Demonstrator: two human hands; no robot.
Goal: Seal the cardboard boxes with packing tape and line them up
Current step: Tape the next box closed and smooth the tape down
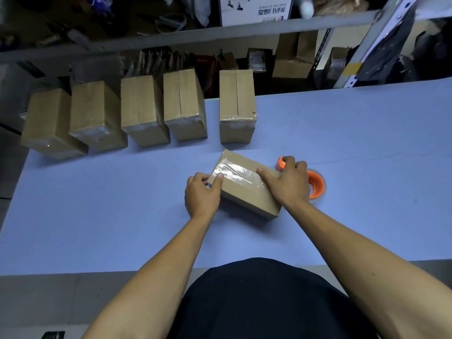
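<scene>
1. Head view: a brown cardboard box (247,189) with a strip of clear packing tape along its top lies at centre frame on the pale blue table surface (354,133), turned at an angle to the table edge.
2. Left hand (202,193): at the box's left end, thumb on the tape at the top edge, other fingers curled against the end face, pinching the tape down over the corner.
3. Right hand (287,183): over the box's right end, thumb flat on the taped top; fingers curled round the orange tape dispenser (315,183), which sits just beside the box on the table.
4. Five more brown cardboard boxes (187,104) stand in a row along the table's far edge, upper left to upper centre of the frame. Clear tape shows on their near ends. The rightmost one is set slightly apart from the other four.
5. Grey metal shelving (195,36) fills the top of the frame, stocked with cartons and dark bags; contents blurred.
6. Black garment (264,302) at bottom centre.
</scene>
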